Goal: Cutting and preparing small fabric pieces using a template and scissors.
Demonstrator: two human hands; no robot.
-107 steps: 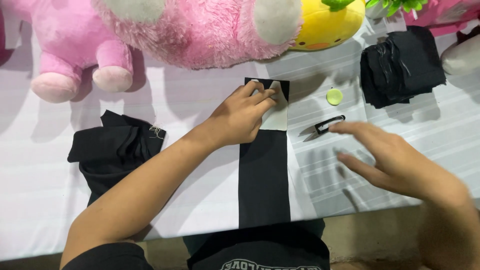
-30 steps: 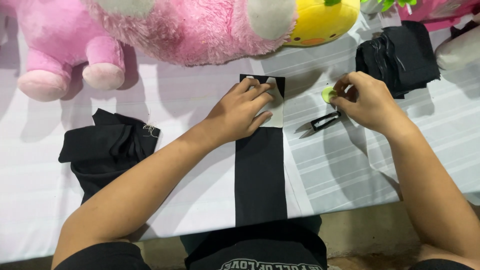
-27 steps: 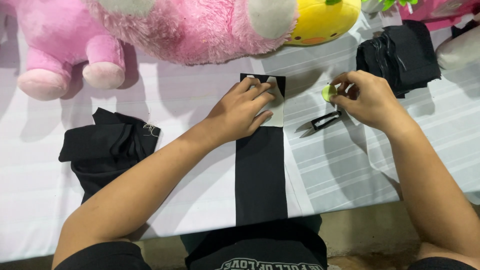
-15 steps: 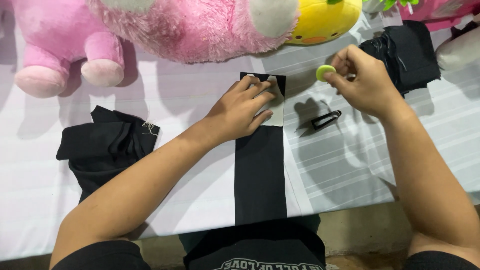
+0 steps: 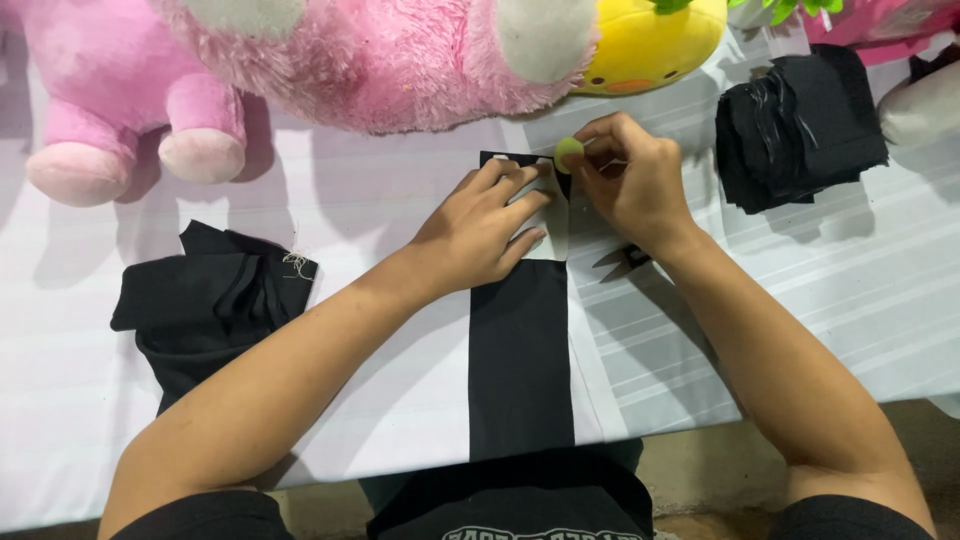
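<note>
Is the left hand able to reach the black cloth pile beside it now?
Probably yes. The left hand presses on the black fabric strip, and the bare striped tablecloth separates it from the black cloth pile; nothing blocks.

Home craft or sewing spot — not a factory floor. Table [image 5: 300, 200] covered in white striped cloth, big pink plush toys [image 5: 330, 50] and a yellow plush [image 5: 655, 45] along the back edge, stacks of cut black fabric pieces [image 5: 800, 125] — small-scale handwork setting.
</note>
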